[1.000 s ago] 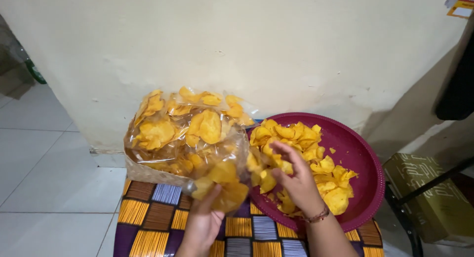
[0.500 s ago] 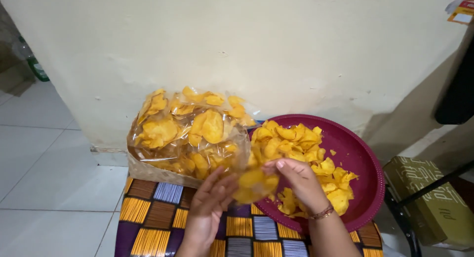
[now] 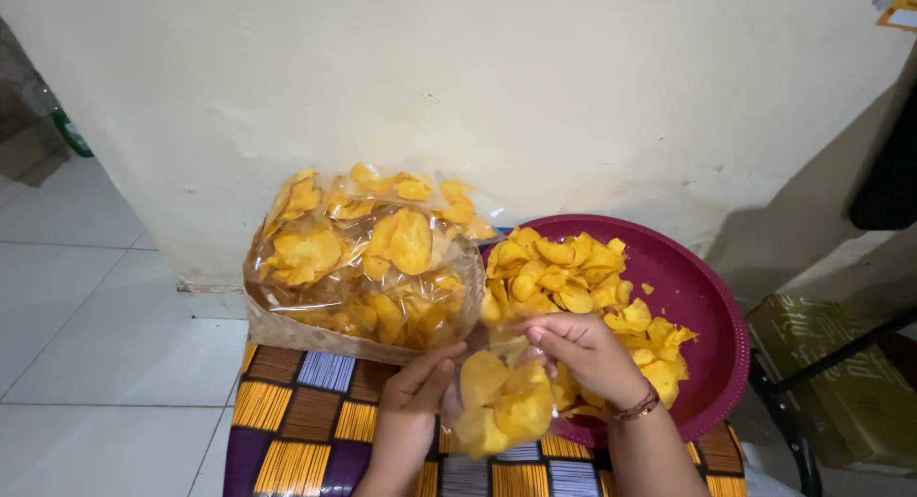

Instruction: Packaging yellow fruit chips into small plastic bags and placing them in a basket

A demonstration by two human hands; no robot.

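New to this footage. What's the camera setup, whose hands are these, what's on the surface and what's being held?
There is no machine here: a person works with bare hands, and the single camera sits on their head, looking down. The left hand and right hand together hold a small clear bag of yellow chips, pinching it at its top. Behind it, a large clear bag of chips leans against a cream wall. To the right, a round maroon tray carries a loose pile of chips. Everything rests on a surface covered with a chequered cloth in yellow, brown and purple.
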